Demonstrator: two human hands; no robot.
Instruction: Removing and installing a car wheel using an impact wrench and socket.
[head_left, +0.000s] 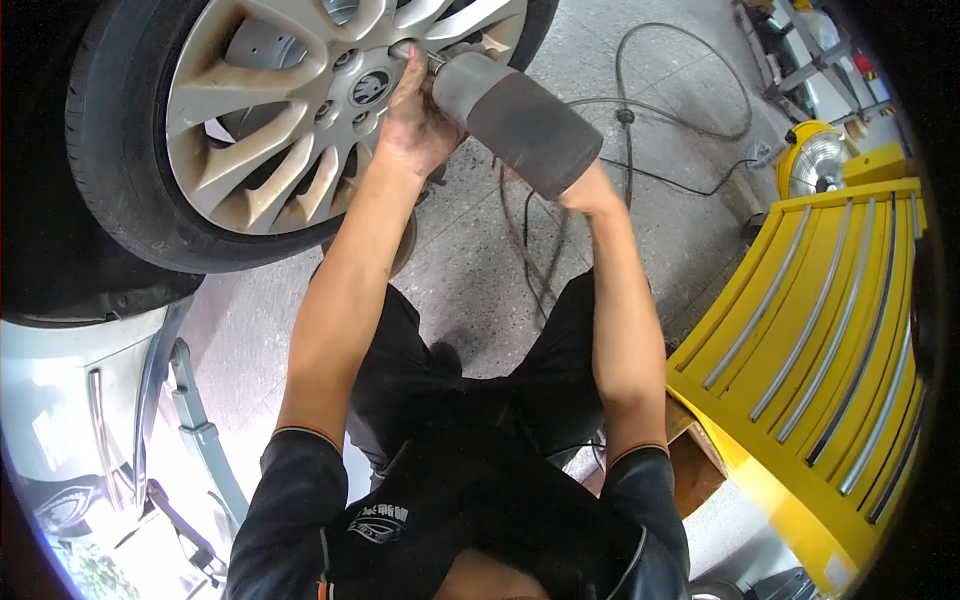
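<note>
An impact wrench with a grey front and dark body points at a lug hole of a silver alloy wheel with a black tyre at upper left. My left hand closes around the wrench's front end, thumb raised along the short socket at the wheel. My right hand holds the wrench from behind and beneath; its fingers are mostly hidden by the body. Whether the socket is seated on a bolt is too small to tell.
A white car body and grey-blue lift arm stand left. Hoses loop over the speckled floor. A yellow slatted cart, a yellow lamp or fan and metal shelving line the right.
</note>
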